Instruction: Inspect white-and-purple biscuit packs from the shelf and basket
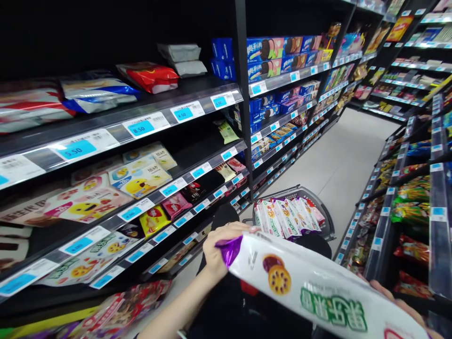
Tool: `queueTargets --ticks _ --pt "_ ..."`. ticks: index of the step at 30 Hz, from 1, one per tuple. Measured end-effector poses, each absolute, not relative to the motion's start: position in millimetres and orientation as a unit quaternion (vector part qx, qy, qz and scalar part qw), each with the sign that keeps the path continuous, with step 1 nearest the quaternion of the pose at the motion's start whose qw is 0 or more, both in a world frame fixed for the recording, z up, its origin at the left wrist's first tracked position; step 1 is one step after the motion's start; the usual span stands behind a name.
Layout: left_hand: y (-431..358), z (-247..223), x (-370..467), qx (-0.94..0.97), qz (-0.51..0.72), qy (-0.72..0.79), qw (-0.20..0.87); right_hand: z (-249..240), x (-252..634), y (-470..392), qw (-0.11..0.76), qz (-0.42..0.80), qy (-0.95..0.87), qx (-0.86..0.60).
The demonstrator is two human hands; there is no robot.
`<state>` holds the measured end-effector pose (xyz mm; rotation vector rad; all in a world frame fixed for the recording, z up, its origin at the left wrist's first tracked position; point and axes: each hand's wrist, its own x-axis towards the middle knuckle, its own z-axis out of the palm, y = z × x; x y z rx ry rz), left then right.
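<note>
A long white biscuit pack [296, 282] with a purple end, green lettering and printed round biscuits lies slantwise across my lap, close to the camera. My left hand [224, 242] grips its purple end, with the fingers partly behind the pack. At the other end, the fingers of my right hand [399, 301] curl over the top edge; the rest of that hand is hidden by the pack. Just beyond, a grey shopping basket [326, 212] stands on the floor, holding several similar white packs [286, 216] in a row.
To the left, a black shelf unit [212, 89] carries bagged snacks, a red pack [148, 76] and flat boxes [141, 176]. Blue biscuit boxes [264, 49] are stacked farther along. Low shelves [438, 212] with bagged snacks line the right. A pale floor aisle [339, 160] runs between.
</note>
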<state>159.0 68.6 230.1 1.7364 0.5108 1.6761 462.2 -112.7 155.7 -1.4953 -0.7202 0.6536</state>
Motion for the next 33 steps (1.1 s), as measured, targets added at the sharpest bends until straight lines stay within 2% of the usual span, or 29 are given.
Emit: queueTargets --ticks 3,5,9,13,15,17,20,22,24,26,29,33 --pt "64 224 163 0.618 0.596 0.429 0.280 170 446 -96 0.695 0.262 -0.269 -0.614" --pt "65 223 166 0.598 0.526 0.547 0.258 177 430 -83 0.701 0.337 -0.246 -0.578" --pt "77 217 169 0.584 0.432 0.621 0.293 175 397 -69 0.653 0.501 -0.223 -0.522" --pt "90 199 167 0.580 0.358 0.642 0.351 153 380 -72 0.616 0.514 -0.134 -0.581" --pt "95 188 163 0.572 0.311 0.626 0.429 142 380 -72 0.609 0.509 -0.064 -0.605" --pt "98 177 156 0.535 0.252 0.569 0.571 133 384 -69 0.604 0.529 0.011 -0.596" --pt "98 156 144 0.388 0.185 0.422 0.798 126 391 -65 0.589 0.568 0.099 -0.567" --pt "94 140 140 0.276 0.163 0.308 0.896 123 394 -63 0.578 0.586 0.135 -0.552" --pt "86 123 141 0.192 0.160 0.217 0.944 119 395 -62 0.575 0.599 0.132 -0.542" --pt "77 111 147 0.131 0.175 0.186 0.958 114 395 -62 0.579 0.603 0.102 -0.539" --pt "69 100 158 0.074 0.211 0.198 0.954 109 396 -61 0.580 0.605 0.066 -0.541" --pt "72 99 160 0.074 0.225 0.235 0.943 111 395 -60 0.580 0.610 0.112 -0.529"
